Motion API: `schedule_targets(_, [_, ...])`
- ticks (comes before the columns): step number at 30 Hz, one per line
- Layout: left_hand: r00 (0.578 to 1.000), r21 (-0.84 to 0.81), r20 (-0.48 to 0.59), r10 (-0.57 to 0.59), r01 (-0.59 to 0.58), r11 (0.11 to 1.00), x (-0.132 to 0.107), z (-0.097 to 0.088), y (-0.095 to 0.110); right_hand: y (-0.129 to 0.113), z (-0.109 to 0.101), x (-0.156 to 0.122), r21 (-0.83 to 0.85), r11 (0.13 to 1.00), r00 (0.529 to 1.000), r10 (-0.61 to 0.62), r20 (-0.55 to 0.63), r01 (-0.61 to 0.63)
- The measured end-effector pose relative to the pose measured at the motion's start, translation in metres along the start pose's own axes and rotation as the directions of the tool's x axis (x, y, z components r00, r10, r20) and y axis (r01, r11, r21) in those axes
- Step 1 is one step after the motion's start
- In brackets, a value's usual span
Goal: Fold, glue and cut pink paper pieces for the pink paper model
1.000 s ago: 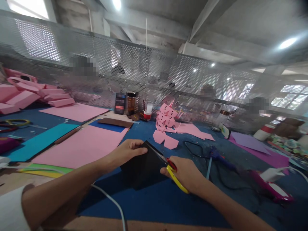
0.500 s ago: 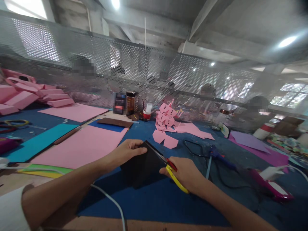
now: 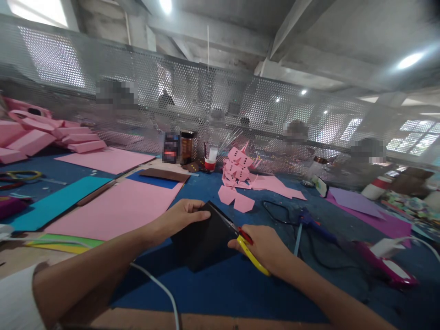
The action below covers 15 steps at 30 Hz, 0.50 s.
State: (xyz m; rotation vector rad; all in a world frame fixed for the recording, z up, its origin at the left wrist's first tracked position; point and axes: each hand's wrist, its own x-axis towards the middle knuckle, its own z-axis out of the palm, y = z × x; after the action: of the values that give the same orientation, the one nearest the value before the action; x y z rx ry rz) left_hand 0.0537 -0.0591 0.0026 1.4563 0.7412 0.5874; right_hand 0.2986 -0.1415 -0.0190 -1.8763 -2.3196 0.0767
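Observation:
Between thumb and fingers, my left hand [image 3: 185, 214] pinches the upper edge of a black sheet of paper [image 3: 199, 243], which is held tilted above the blue mat [image 3: 206, 293]. My right hand [image 3: 264, 245] is wrapped round scissors [image 3: 252, 256] with red and yellow handles. The scissor blades lie along the sheet's upper right edge and point up toward my left thumb. Whether the blades are parted is hard to make out. Beyond the scissors lie cut pink paper pieces [image 3: 237, 199] and a pink folded paper model [image 3: 237, 167] with black dots.
At right rest a blue glue gun [image 3: 314, 224] with its cable and a magenta device [image 3: 388, 266]. Pink sheets [image 3: 120, 208] and a teal sheet [image 3: 65, 201] lie at left. A white cable [image 3: 158, 284] crosses the front. Behind stands a perforated metal screen [image 3: 192, 96].
Almost nothing differs. The black sheet's lower part has shifted very slightly down and left; both hands and the scissors keep nearly the same place.

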Motion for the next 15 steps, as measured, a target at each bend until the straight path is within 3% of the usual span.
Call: schedule_targets(15, [1.000,0.002,-0.004,-0.024,0.024,1.000,-0.0012,0.0008,0.0011,0.0004,0.0011,-0.0008,-0.013,1.000,1.000,0.007,-0.009,-0.007])
